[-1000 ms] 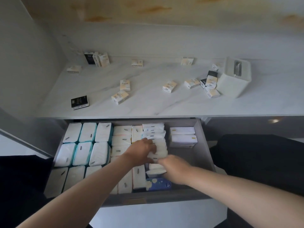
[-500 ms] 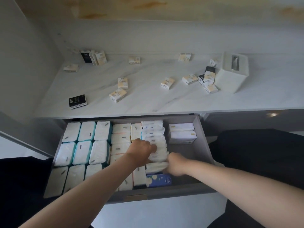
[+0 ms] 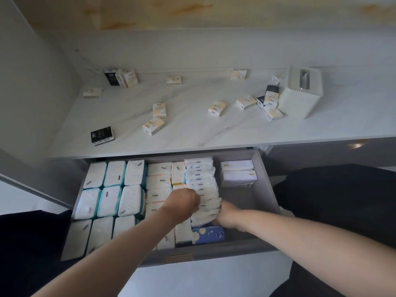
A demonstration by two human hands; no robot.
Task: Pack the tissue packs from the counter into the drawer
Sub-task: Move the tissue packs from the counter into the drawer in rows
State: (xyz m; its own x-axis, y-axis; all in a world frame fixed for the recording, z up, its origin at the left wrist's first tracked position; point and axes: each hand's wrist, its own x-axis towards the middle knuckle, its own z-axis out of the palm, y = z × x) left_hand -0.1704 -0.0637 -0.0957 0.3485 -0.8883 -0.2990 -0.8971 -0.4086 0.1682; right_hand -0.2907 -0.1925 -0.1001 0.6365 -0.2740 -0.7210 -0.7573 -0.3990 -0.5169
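The grey drawer (image 3: 264,189) stands pulled out below the marble counter (image 3: 192,129), filled with several white tissue packs. A leaning row of white packs (image 3: 201,183) runs down its middle. My left hand (image 3: 182,201) presses against the row's left side, fingers curled on a pack. My right hand (image 3: 227,214) pushes the nearest pack of that row from the right, fingers partly hidden behind it. A blue flowered pack (image 3: 209,234) lies flat at the drawer's front. Several small cream packs, such as one (image 3: 153,125), and a black pack (image 3: 102,135) lie scattered on the counter.
A white tissue box (image 3: 300,91) stands at the counter's right. Two white boxes (image 3: 237,173) sit in the drawer's back right corner, with bare drawer floor (image 3: 246,202) in front of them. Dark fabric (image 3: 334,200) lies right of the drawer. A grey wall (image 3: 32,82) closes the left.
Both hands moved slightly deeper into the drawer and squeezed the leaning row of packs closer together; my right hand slid under the nearest pack. The counter packs stayed put.
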